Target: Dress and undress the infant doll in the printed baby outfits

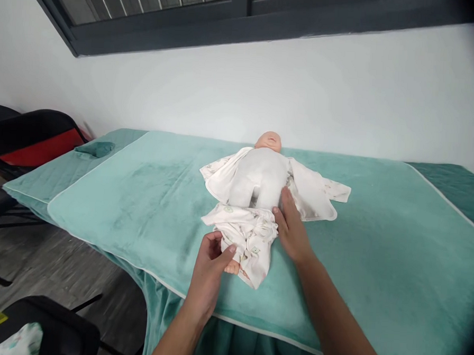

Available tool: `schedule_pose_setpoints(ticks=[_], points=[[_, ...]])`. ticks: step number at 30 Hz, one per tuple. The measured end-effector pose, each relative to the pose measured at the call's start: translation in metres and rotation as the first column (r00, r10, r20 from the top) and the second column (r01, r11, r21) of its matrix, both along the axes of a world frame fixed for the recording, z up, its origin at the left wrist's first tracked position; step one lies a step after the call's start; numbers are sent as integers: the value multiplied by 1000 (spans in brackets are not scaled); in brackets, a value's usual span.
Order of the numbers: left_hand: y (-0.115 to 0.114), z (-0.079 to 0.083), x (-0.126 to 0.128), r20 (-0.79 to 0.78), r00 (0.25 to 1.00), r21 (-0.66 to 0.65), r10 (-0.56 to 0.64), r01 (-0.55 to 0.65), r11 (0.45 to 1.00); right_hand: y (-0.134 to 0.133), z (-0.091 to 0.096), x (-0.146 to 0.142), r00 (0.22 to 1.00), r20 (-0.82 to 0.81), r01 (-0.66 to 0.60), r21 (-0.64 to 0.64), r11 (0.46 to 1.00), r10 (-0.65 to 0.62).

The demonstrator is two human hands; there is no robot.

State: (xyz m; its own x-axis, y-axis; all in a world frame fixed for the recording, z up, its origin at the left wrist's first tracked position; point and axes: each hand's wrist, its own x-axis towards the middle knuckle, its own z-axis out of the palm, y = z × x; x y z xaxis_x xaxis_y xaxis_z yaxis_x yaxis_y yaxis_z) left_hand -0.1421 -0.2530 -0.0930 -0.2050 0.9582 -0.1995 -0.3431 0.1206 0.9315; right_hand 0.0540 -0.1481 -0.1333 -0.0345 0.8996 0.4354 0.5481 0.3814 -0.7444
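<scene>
A baby doll (261,171) lies on its back on a teal towel (148,194), head toward the wall. An open white printed top (315,195) spreads out beside its white cloth body. White printed trousers (250,234) are bunched around its legs. My left hand (211,263) pinches the lower trouser leg, next to the doll's foot (231,268). My right hand (292,228) grips the trouser waistband at the doll's right-side hip, fingers curled onto the cloth.
The towel covers a table with a teal cloth (459,189) against a white wall below a dark window frame (245,19). A small folded teal cloth (95,149) lies far left. Black chairs (32,135) stand left; another chair with printed fabric (17,341) is below left.
</scene>
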Motion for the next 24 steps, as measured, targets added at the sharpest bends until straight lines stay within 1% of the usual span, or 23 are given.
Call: schedule_pose_setpoints(ticks=[2, 3, 5, 6, 7, 8, 9, 12, 14, 16, 17, 18, 20, 22, 24], points=[[-1, -3, -6, -63, 998, -17, 0, -1, 1000, -4, 5, 1, 993, -117, 7, 32, 999, -3], [1, -4, -11, -107, 994, -14, 32, -34, 999, -6, 9, 2, 986, -168, 17, 59, 998, -7], [10, -4, -27, -181, 968, 44, 172, -167, 985, -10, 16, 3, 975, -220, 14, 100, 995, 8], [17, -3, -35, -195, 948, 96, 253, -238, 966, -12, 18, 3, 975, -220, -8, 109, 994, 32], [26, -1, -44, -206, 930, 141, 305, -280, 950, -13, 21, 3, 976, -208, -42, 110, 993, 65], [36, 2, -51, -226, 923, 167, 311, -277, 946, -14, 23, 3, 976, -193, -83, 105, 991, 102], [47, 6, -57, -268, 926, 169, 266, -227, 959, -14, 24, 3, 974, -180, -125, 97, 987, 141], [80, 18, -66, -407, 912, 120, 58, -10, 993, -14, 31, 6, 965, -121, -227, 69, 971, 234], [98, 26, -69, -466, 883, 83, -63, 114, 990, -14, 37, 12, 954, -55, -294, 33, 955, 296], [111, 33, -72, -526, 819, 24, -227, 281, 959, -13, 43, 19, 935, 13, -355, -14, 935, 355], [116, 36, -75, -553, 767, -18, -327, 381, 924, -13, 45, 23, 924, 36, -378, -35, 925, 380], [119, 39, -79, -569, 704, -61, -424, 478, 876, -13, 45, 26, 917, 47, -394, -52, 918, 396], [123, 44, -87, -561, 578, -147, -593, 636, 758, -13, 41, 29, 921, 23, -386, -68, 920, 388], [124, 48, -94, -518, 485, -205, -705, 729, 653, -13, 34, 30, 941, -33, -337, -92, 937, 336], [122, 49, -99, -480, 423, -241, -769, 779, 579, -13, 27, 28, 953, -72, -302, -146, 942, 294]])
